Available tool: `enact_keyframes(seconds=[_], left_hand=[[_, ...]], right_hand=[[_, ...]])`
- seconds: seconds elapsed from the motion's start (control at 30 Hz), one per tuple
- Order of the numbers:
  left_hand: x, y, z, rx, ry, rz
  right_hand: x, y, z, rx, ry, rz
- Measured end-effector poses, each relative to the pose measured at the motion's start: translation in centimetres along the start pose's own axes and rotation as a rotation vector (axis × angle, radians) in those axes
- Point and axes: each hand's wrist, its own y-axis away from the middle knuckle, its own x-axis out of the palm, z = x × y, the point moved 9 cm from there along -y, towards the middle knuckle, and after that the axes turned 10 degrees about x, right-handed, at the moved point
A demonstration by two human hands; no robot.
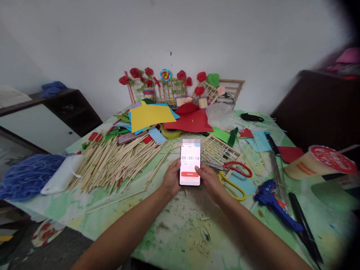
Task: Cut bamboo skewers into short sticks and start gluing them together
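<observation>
A lit smartphone point(190, 180) is held upright over the near middle of the table, its screen showing a timer at 00:30:18 and a red button. My left hand point(172, 176) grips its left edge. Round the right edge closes my right hand point(209, 180), the thumb over the screen. Just right of that hand lie scissors point(237, 189) with one red and one yellow handle loop. Behind the phone rests a small lattice of wooden sticks point(218, 150). A large heap of thin wooden sticks point(115, 161) spreads to the left.
Yellow point(150, 114) and red sheets point(191, 122) lie at the back, before stick trellises with red flowers point(181, 75). Blue yarn point(28, 176) and a white object point(63, 176) sit left. On the right are a blue glue gun point(277, 206), a black knife point(305, 225) and a drink cup point(317, 161).
</observation>
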Motion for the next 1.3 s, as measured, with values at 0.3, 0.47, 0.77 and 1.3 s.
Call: enact_keyframes(seconds=[0.3,0.47,0.77,1.3], left_hand=[[-0.1,0.1,0.8,-0.066,0.056,-0.025],[0.1,0.2,1.0,-0.080,0.049,0.004],[0.1,0.2,1.1,-0.087,0.051,-0.021],[0.1,0.2,1.2,-0.089,0.046,0.000]], right_hand=[[0.4,-0.8,-0.9,-0.102,-0.220,0.037],[0.4,-0.8,-1.2,-0.062,-0.221,0.035],[0.1,-0.8,-1.2,-0.117,-0.114,0.017],[0.2,-0.7,-1.2,-0.073,-0.212,0.009]])
